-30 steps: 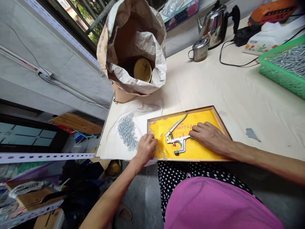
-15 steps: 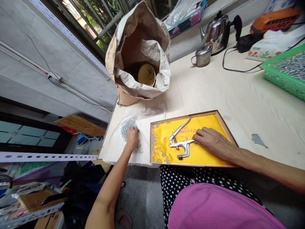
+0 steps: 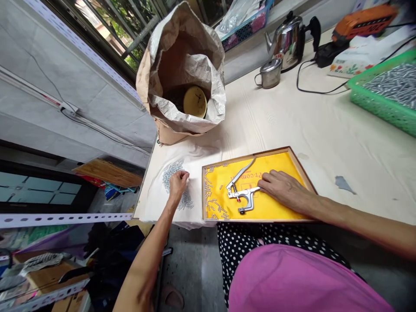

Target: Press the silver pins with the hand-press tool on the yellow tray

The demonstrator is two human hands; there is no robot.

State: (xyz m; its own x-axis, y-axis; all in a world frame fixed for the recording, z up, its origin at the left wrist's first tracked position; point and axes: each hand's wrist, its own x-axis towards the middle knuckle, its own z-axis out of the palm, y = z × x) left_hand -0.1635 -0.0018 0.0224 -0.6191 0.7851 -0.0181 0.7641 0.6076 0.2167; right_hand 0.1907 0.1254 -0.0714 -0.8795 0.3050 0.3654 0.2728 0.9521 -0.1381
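**Spill and snag watch**

We are seeing the left hand [image 3: 178, 182] hovering over a loose pile of small silvery metal pins [image 3: 185, 203] at the scene's left. Its thumb and forefinger are pressing together at the tips; we cannot tell whether a pin is sitting between them.

The pile is lying on a white, wrinkled cloth [image 3: 151, 203] at the left end of the pale wooden table [image 3: 308, 121]. Just right of it, a shallow brown-rimmed rectangular tray [image 3: 302, 170] with a bright yellow lining [image 3: 279, 164] is resting along the table's near edge. Loose pins [image 3: 224, 214] are lying along its left side, and silver metal pliers [image 3: 235, 193] are lying mid-tray, handles spread apart.

The right hand [image 3: 282, 189] is resting in the tray, fingers close together and bent at the end of one handle; we cannot tell whether they are gripping.

Risks, by our judgement: the cloth is reaching the near edge, so the left forearm [image 3: 156, 242] catching it could be dragging pins to the floor. The right forearm [image 3: 351, 216] is crossing the tray's near right corner; pressing there could be tipping the tray and scattering its pins.
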